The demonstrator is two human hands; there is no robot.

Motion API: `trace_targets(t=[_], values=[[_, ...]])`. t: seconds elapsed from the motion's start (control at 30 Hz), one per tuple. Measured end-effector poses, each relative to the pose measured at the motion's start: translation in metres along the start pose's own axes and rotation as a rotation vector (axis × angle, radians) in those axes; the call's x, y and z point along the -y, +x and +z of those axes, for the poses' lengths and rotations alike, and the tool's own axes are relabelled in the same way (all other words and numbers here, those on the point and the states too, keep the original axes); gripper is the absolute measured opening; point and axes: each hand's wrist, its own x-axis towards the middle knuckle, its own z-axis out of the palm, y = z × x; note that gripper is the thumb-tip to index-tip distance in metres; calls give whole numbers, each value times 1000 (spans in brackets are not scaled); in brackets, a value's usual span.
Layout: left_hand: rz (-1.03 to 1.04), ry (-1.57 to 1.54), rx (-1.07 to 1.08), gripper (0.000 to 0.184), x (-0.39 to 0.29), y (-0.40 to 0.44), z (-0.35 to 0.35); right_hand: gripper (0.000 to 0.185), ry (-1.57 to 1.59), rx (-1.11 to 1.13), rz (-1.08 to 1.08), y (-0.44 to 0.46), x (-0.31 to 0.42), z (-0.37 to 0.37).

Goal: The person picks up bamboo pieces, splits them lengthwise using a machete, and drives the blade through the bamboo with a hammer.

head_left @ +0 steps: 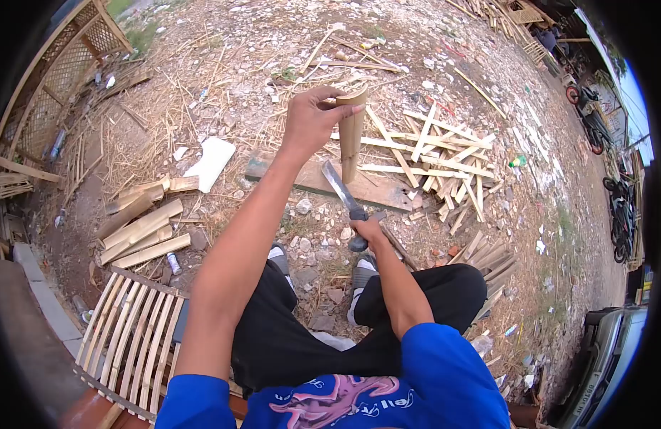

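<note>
My left hand (322, 114) grips the top end of a bamboo piece (350, 139), which stands upright on a flat wooden board (302, 176) lying on the ground. My right hand (366, 230) is closed around the dark handle of a large knife (337, 185). The blade points up and to the left, beside the lower part of the bamboo. Whether the blade touches the bamboo, I cannot tell.
Split bamboo strips (445, 154) lie in a crossed heap right of the board. Wider bamboo pieces (144, 232) are stacked at the left, near a white sheet (214, 164). A slatted bamboo rack (130, 336) is at lower left. Motorcycles (594, 125) and a vehicle (606, 361) stand at the right.
</note>
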Motion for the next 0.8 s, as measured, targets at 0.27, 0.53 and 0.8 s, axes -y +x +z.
trace_targets(t=[0.27,0.53,0.8], values=[[121,1,-49,34,-18,0,-10,44,-778,26,-378,-109,92,-127],[-14,147,21,36,-18,-5,-21,55,-264,-347,-515,-224,98,-198],[-5,229,22,36,-14,-8,-13,56,198,-532,-797,-231,154,-165]])
